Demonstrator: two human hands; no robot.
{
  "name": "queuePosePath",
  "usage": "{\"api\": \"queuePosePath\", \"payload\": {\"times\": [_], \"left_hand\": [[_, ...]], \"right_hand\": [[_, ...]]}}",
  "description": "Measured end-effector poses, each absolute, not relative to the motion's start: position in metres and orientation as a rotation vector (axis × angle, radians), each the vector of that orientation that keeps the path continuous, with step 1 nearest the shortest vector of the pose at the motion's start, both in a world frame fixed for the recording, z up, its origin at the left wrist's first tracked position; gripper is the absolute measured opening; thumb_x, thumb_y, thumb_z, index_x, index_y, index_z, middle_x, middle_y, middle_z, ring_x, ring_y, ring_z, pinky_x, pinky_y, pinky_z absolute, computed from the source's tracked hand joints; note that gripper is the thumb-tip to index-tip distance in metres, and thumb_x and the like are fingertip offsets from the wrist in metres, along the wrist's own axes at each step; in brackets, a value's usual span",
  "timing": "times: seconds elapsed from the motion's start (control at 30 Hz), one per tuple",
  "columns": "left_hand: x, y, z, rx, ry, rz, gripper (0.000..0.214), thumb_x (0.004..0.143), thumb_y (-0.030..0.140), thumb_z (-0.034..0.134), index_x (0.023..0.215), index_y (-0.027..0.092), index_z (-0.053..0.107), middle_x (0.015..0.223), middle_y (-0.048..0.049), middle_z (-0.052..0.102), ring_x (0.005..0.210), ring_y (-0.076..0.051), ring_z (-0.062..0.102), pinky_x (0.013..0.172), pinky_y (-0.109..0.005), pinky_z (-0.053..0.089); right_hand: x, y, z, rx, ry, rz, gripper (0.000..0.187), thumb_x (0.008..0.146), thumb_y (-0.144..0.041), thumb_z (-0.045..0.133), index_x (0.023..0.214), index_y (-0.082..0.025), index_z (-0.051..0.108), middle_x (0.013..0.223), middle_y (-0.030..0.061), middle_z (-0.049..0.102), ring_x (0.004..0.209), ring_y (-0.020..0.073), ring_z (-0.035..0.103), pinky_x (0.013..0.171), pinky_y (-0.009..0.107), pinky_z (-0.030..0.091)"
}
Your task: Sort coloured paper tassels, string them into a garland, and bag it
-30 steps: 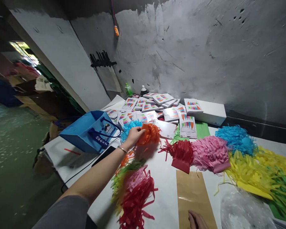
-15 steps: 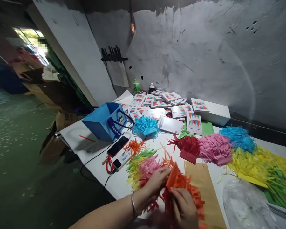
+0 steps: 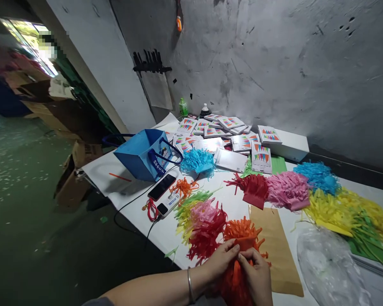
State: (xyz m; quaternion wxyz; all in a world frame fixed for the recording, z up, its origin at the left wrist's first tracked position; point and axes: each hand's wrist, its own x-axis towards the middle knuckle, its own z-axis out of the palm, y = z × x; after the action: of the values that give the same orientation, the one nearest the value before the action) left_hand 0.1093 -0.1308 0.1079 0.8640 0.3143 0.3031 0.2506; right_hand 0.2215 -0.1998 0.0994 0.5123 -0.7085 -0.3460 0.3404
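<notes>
At left, blue bag [image 3: 138, 155] and phone [image 3: 161, 187] on white table [image 3: 230, 202]. Next, red fringe [image 3: 207, 236]. With left hand [image 3: 222, 258], pinching orange fringe [image 3: 241, 230] beside it; with right hand [image 3: 257, 272], pinching same, close alongside, just beside brown paper [image 3: 281, 253]. Farther right, crumpled clear plastic [image 3: 328, 261].

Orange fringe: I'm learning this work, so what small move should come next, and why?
Probably pinch along the flat band of the orange fringe: the left hand and right hand meet at that band, while loose strands splay out beyond it.
</notes>
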Motion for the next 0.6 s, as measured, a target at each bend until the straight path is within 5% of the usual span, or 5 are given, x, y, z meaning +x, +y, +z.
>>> {"api": "queuePosePath", "payload": {"times": [0.4, 0.6], "left_hand": [[0.104, -0.128, 0.113, 0.642, 0.725, 0.509, 0.046, 0.064, 0.054, 0.077, 0.086, 0.017, 0.063, 0.090, -0.0047, 0.066, 0.097, -0.023, 0.060, 0.096, -0.035, 0.041], [0.107, -0.127, 0.125, 0.662, 0.693, 0.463, 0.047, 0.068, 0.058, 0.072, 0.087, 0.016, 0.064, 0.090, -0.0063, 0.067, 0.088, -0.022, 0.062, 0.088, -0.035, 0.045]], "right_hand": [[0.229, -0.190, 0.112, -1.424, -0.608, 1.203, 0.032, 0.063, -0.041, 0.078, 0.064, -0.016, 0.058, 0.061, -0.0028, 0.057, 0.059, 0.0124, 0.052, 0.057, 0.022, 0.042], [0.229, -0.193, 0.125, -1.618, -0.880, 0.859, 0.021, 0.080, -0.040, 0.063, 0.079, -0.019, 0.059, 0.075, 0.0025, 0.063, 0.071, 0.0181, 0.060, 0.068, 0.027, 0.048]]}}
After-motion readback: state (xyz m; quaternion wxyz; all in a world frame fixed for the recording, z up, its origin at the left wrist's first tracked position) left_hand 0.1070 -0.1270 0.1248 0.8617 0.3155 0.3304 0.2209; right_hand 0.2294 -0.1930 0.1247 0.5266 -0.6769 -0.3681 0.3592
